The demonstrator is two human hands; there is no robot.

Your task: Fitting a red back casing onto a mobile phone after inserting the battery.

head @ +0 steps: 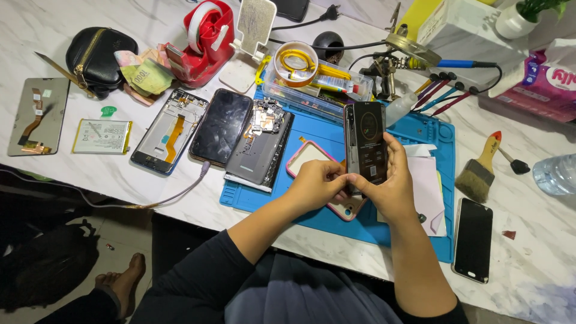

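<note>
Phone (pixel 367 143) stands upright above the blue mat (pixel 327 129), left hand (pixel 316 183) pinching its lower edge while right hand (pixel 391 186) grips its side, steadying it for close handling.

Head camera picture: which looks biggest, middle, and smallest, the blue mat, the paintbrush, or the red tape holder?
1. blue mat
2. red tape holder
3. paintbrush
The last two look fairly close in size, so their order is unsure.

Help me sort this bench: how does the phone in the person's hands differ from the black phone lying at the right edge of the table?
The held phone is lifted upright over the blue mat, gripped by the left hand and right hand; the black phone lies flat on the marble table, untouched. The held phone's screen looks lit; the black phone's is dark. Both are dark slab smartphones.
</note>
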